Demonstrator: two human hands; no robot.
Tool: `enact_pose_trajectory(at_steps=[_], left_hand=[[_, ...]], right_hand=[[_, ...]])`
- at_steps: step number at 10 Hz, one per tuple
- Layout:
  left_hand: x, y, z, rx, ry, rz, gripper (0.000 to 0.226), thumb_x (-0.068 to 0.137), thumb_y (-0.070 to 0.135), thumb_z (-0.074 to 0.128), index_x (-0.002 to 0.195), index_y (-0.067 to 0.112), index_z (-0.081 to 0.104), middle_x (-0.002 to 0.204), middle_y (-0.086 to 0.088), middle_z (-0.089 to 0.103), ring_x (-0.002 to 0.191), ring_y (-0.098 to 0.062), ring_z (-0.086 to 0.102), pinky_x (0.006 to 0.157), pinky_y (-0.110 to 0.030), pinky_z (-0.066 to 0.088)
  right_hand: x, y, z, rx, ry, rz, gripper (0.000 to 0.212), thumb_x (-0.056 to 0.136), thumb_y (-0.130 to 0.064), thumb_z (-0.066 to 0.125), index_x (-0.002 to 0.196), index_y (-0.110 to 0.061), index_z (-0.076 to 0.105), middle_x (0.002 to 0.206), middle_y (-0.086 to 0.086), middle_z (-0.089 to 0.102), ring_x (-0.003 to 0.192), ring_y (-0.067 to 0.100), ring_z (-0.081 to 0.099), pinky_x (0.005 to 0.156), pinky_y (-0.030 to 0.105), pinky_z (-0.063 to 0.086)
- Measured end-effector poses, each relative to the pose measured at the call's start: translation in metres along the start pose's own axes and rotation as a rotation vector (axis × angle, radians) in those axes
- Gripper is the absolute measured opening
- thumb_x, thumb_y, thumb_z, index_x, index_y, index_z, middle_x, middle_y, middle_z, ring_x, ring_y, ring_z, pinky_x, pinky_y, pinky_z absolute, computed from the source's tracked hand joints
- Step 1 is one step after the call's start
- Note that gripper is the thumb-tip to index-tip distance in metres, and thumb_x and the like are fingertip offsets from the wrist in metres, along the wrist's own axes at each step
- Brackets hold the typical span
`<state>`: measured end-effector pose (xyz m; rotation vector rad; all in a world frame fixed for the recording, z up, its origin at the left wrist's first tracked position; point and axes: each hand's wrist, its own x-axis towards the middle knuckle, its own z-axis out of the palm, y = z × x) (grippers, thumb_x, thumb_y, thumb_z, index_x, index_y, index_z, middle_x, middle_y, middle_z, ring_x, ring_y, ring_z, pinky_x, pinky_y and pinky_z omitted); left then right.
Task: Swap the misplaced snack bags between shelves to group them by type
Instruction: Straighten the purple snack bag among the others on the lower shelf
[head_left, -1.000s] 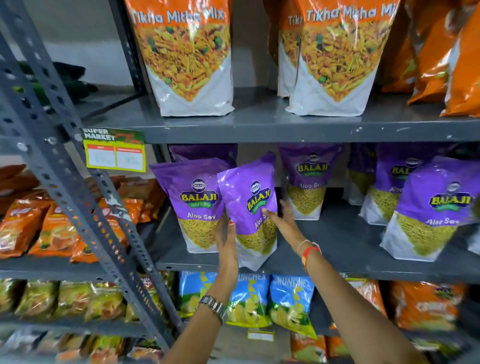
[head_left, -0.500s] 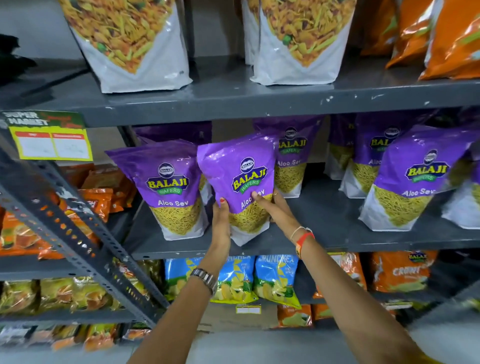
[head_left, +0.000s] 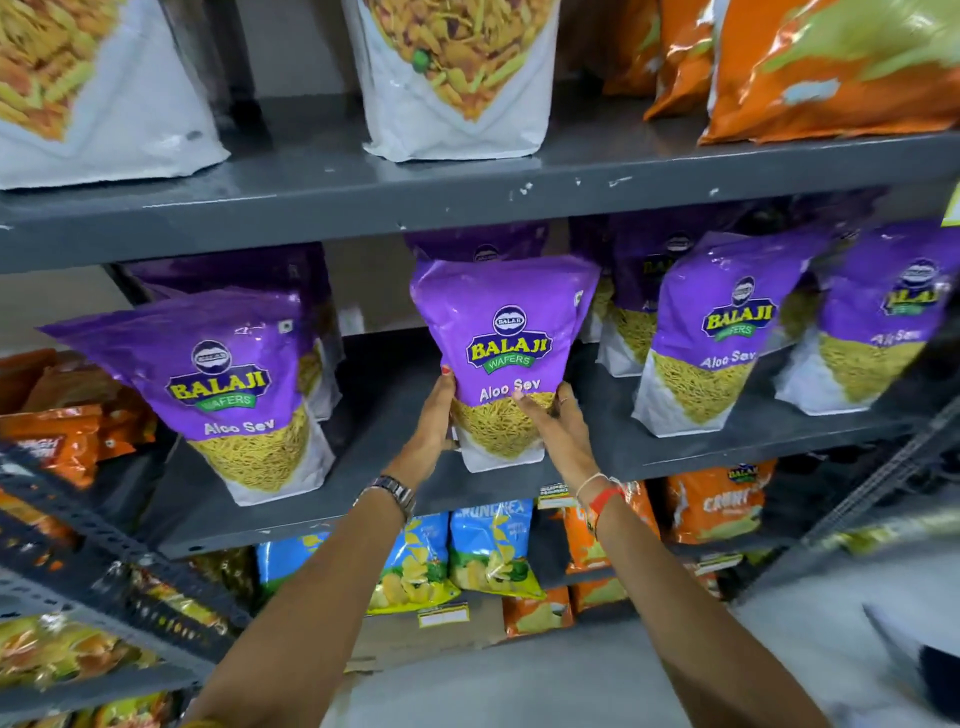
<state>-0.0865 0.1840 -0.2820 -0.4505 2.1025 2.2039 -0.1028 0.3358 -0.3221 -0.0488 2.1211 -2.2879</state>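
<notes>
Since the earlier frame, purple Aloo Sev bag (head_left: 506, 358) shifted right along middle shelf (head_left: 363, 499), from tilted to upright. Left hand (head_left: 431, 421) and right hand (head_left: 558, 428) flank its lower half, fingers (head_left: 535, 405) clamped on it. Bag base rests on shelf, apart from neighbouring purple bag (head_left: 228, 395) on the left.
</notes>
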Motion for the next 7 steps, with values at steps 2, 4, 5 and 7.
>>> enact_pose_trajectory(at_steps=[2, 4, 5, 7], left_hand=[[0.001, -0.015, -0.003, -0.099, 0.076, 0.006, 0.051, 0.09, 0.062, 0.026, 0.124, 0.026, 0.042, 0.135, 0.0, 0.052, 0.119, -0.02, 0.052, 0.091, -0.044, 0.045], [-0.007, -0.035, 0.007, -0.196, 0.151, -0.049, 0.042, 0.09, 0.06, 0.032, 0.123, 0.034, 0.037, 0.136, 0.003, 0.045, 0.127, -0.023, 0.046, 0.106, -0.057, 0.037], [-0.008, -0.032, 0.015, -0.196, 0.121, -0.064, 0.047, 0.086, 0.063, 0.034, 0.121, 0.032, 0.037, 0.139, -0.002, 0.046, 0.126, -0.028, 0.047, 0.102, -0.058, 0.041], [-0.004, -0.03, 0.016, -0.156, 0.159, -0.032, 0.041, 0.094, 0.05, 0.033, 0.128, 0.027, 0.034, 0.142, -0.007, 0.043, 0.13, -0.03, 0.044, 0.103, -0.055, 0.04]], right_hand=[[-0.006, 0.011, -0.003, 0.02, -0.021, -0.004, 0.053, 0.079, -0.034, 0.074, 0.127, -0.03, 0.051, 0.127, 0.002, 0.064, 0.116, 0.014, 0.061, 0.097, 0.031, 0.051], [-0.011, 0.024, -0.005, -0.019, -0.004, 0.007, 0.062, 0.084, 0.006, 0.062, 0.135, -0.02, 0.039, 0.124, 0.005, 0.057, 0.108, 0.015, 0.059, 0.081, 0.014, 0.052], [-0.008, 0.024, -0.005, -0.069, 0.0, 0.006, 0.072, 0.078, 0.01, 0.064, 0.135, -0.024, 0.037, 0.129, 0.009, 0.056, 0.111, 0.021, 0.059, 0.093, 0.035, 0.053], [-0.005, 0.025, -0.005, -0.072, -0.018, -0.003, 0.072, 0.079, 0.008, 0.065, 0.131, -0.031, 0.036, 0.13, 0.006, 0.054, 0.108, 0.011, 0.058, 0.087, 0.023, 0.051]])
